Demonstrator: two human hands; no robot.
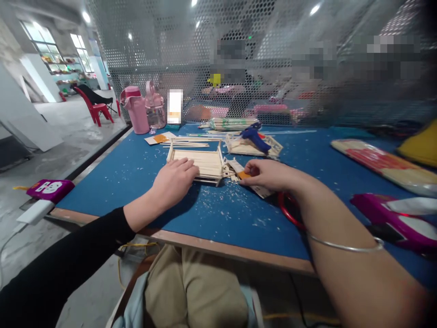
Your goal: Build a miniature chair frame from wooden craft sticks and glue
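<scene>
A small tray-like frame of pale wooden sticks (pixel 205 160) lies on the blue tabletop in front of me. My left hand (pixel 177 180) rests palm down on its near left part, fingers stretched over the sticks and thumb hidden. To the right of the frame, my right hand (pixel 264 174) is closed in a pinch, low over a printed card (pixel 261 190) and a little pile of short stick pieces (pixel 229 173). What sits between its fingertips is too small to make out. A blue glue gun (pixel 256 139) lies on another stick structure (pixel 239 146) behind.
Loose sticks (pixel 191 142) and another card (pixel 160 138) lie behind the frame. Red-handled scissors (pixel 288 210) sit beside my right wrist. Bagged sticks (pixel 385 166) and a purple power strip (pixel 396 223) are at right. A pink flask (pixel 136 111) stands back left, before a perforated metal screen (pixel 191 59).
</scene>
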